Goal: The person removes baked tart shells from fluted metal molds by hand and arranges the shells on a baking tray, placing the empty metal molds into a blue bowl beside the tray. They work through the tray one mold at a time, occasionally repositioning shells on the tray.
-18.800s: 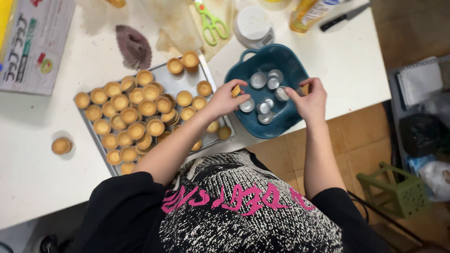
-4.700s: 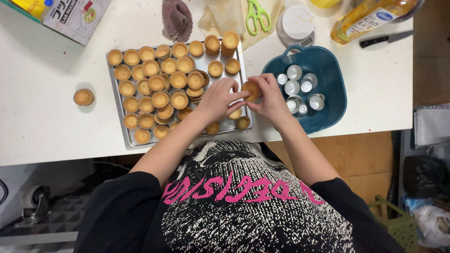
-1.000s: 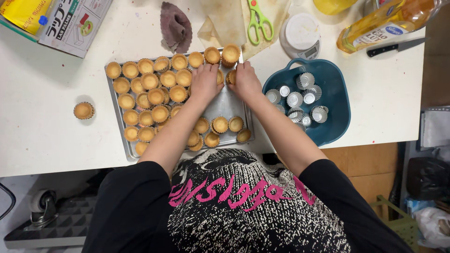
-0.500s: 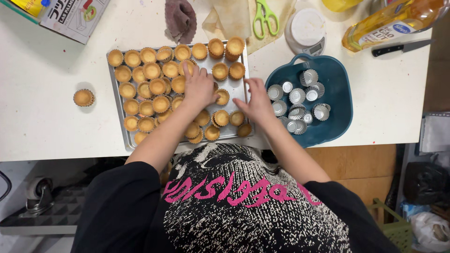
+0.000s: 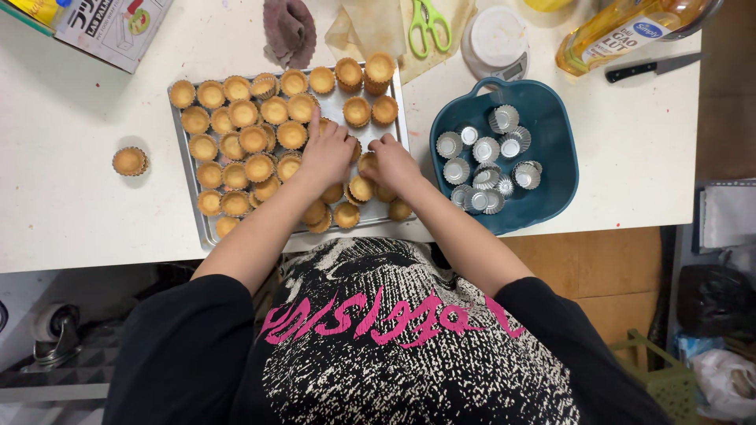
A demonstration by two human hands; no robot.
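Note:
A metal baking tray (image 5: 211, 230) on the white table holds several golden tart shells (image 5: 244, 138). My left hand (image 5: 327, 151) rests over the shells in the tray's middle, index finger stretched out and the other fingers curled. My right hand (image 5: 391, 163) is right beside it, fingers closed on one tart shell (image 5: 365, 164) between the two hands. Whether the left hand also grips a shell is hidden. To the right stands a blue dish (image 5: 551, 110) with several empty fluted metal moulds (image 5: 487, 149).
One tart still in its mould (image 5: 130, 160) sits alone left of the tray. Along the far edge lie a brown cloth (image 5: 287, 27), green scissors (image 5: 429, 20), a white kitchen scale (image 5: 494, 39), an oil bottle (image 5: 622, 31), a knife (image 5: 650, 67) and a cardboard box (image 5: 110, 24).
Both hands have drawn back from the tray's far right corner toward its middle. The right hand came down from the tray's right edge to meet the left one.

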